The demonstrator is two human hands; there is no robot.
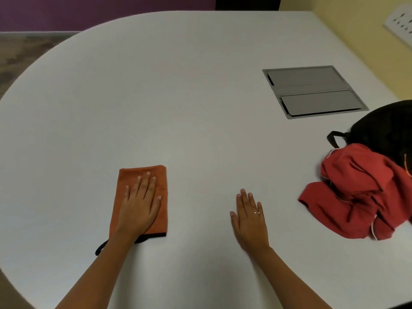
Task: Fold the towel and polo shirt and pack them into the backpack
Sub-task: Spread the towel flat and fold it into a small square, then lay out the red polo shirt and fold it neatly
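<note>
Pressing flat on the folded towel (142, 186), the left hand (139, 206) lies palm down, fingers straight and slightly spread. Right hand (250, 221) rests flat on the bare tabletop (178, 97), fingers straight and close together, holding nothing. Shirt (356, 192) lies crumpled at the right, touching the backpack (385, 128), which is cut off by the frame edge. Towel's near edge is partly hidden under the left wrist.

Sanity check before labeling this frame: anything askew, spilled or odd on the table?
Nothing spilled or damaged. The orange towel lies folded flat under the left hand; the right hand rests flat on the table. Only untidy item: the red polo shirt, crumpled in a heap against the black backpack at the right edge.
</note>
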